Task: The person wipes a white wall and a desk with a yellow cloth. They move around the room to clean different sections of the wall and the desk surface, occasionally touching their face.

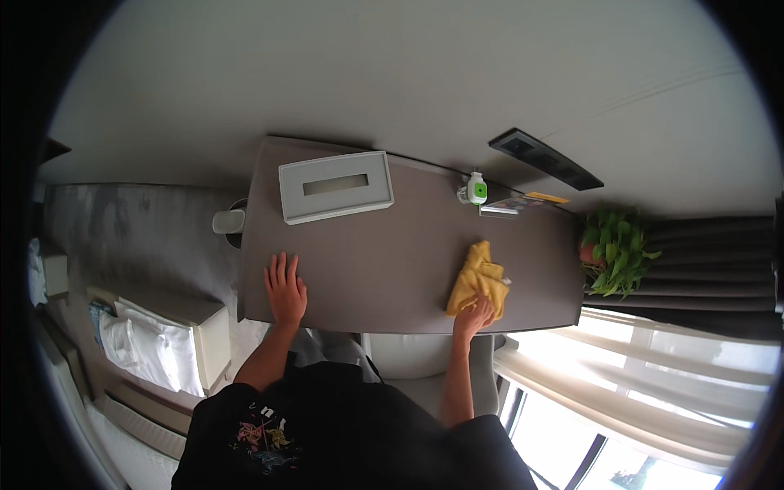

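My left hand rests palm down near the front left of a brown desk, its fingers a little apart and nothing in it. At the right side of the desk, my right hand grips the near end of a crumpled yellow cloth, which lies against the desktop. A small white tag shows on the cloth's right edge. Beyond my left hand stands a grey tissue box with a slot in its top. A white and green plug-in device is at the desk's back edge, beyond the cloth.
Next to the device stands a clear sign holder bearing print. A dark socket strip is on the wall. A potted plant borders the desk's right end. A bin stands left; a light chair is at the front edge.
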Tool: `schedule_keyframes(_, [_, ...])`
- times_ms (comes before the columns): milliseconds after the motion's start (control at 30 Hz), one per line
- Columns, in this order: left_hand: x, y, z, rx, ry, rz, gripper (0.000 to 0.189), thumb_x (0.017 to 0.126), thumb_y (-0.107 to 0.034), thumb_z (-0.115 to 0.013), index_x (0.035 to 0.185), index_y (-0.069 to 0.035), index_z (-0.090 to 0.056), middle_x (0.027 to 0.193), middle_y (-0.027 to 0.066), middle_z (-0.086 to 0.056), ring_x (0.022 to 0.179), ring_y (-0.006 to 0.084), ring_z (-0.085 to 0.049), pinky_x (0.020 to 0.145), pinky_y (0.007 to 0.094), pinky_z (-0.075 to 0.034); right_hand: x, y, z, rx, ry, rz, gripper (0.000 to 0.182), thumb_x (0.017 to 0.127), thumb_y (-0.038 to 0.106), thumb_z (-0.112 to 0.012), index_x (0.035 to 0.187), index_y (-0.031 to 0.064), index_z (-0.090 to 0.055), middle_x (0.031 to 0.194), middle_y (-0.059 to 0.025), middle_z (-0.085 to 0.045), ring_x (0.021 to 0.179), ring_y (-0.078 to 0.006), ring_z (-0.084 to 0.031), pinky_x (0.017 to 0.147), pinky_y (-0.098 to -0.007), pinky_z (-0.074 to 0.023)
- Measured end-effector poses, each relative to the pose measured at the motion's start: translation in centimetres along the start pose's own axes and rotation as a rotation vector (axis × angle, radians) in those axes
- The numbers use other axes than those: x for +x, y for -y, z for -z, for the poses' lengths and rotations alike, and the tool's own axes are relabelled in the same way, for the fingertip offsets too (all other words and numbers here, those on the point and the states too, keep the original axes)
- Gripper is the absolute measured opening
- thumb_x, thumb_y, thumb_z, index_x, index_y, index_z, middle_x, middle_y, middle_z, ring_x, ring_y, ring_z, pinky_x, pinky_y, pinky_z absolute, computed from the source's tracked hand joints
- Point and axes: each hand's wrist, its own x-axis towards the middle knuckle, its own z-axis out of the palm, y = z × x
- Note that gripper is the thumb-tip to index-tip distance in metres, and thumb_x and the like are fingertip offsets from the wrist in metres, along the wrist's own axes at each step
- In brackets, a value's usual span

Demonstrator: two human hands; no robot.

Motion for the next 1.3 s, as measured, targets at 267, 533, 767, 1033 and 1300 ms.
schedule_keyframes(267, [0.5, 0.5, -0.4, -0.018, 0.027, 0.026, 0.05, 0.084, -0.013, -0.053, 0.133, -0.015, -0.043, 0.141, 0.0099, -0.037, 0.134, 0.0306, -0.03, 0.11, 0.0505, -0.023, 5.1, -1.6, -6.3, -0.198, -0.097, -0.244, 0.056, 0.084, 0.008, -0.048, 0.138, 0.014, -0.038, 0.147, -0.0116, -0.032, 0.136, -0.0319, -0.027, 0.111, -0.0486, -0.0181])
schedule_keyframes(533, [0.3, 0.6, -0.7, -0.04, 0.03, 0.051, 0.05, 0.083, -0.013, -0.054, 0.132, -0.015, -0.044, 0.142, 0.0092, -0.035, 0.134, 0.0299, -0.029, 0.11, 0.0508, -0.023, -7.0, 11.9, -4.9, -0.018, 0.134, 0.121, 0.072, 0.071, 0.003, -0.05, 0.141, 0.013, -0.034, 0.149, -0.0164, -0.026, 0.138, -0.0361, -0.021, 0.11, -0.0532, -0.0152])
schedule_keyframes(767, [0.6, 0.3, 0.0, -0.034, 0.054, 0.068, 0.051, 0.081, -0.013, -0.055, 0.132, -0.014, -0.044, 0.142, 0.0093, -0.035, 0.134, 0.0297, -0.029, 0.11, 0.0506, -0.023, -11.7, 9.2, -3.5, 0.013, 0.406, 0.434, 0.051, 0.078, 0.019, -0.047, 0.128, 0.0081, -0.047, 0.132, -0.0168, -0.043, 0.111, -0.0334, -0.043, 0.098, -0.049, -0.0255])
schedule_keyframes(1033, [0.8, 0.4, -0.2, -0.018, 0.065, 0.051, 0.053, 0.08, -0.014, -0.057, 0.131, -0.014, -0.045, 0.141, 0.0097, -0.036, 0.134, 0.0303, -0.029, 0.109, 0.0518, -0.023, 2.8, 1.4, -4.9, -0.295, -0.242, 0.097, 0.048, 0.077, -0.001, -0.045, 0.124, 0.004, -0.043, 0.132, -0.0176, -0.043, 0.123, -0.0339, -0.04, 0.101, -0.0513, -0.0276])
schedule_keyframes(1300, [0.7, 0.4, -0.4, -0.018, 0.06, 0.055, 0.053, 0.08, -0.014, -0.056, 0.132, -0.015, -0.044, 0.141, 0.0096, -0.036, 0.134, 0.0302, -0.03, 0.11, 0.0511, -0.023, -5.2, 14.4, -7.1, -0.096, -0.09, 0.251, 0.051, 0.08, 0.006, -0.041, 0.131, 0.0016, -0.042, 0.13, -0.0172, -0.048, 0.127, -0.0349, -0.041, 0.106, -0.0505, -0.0259])
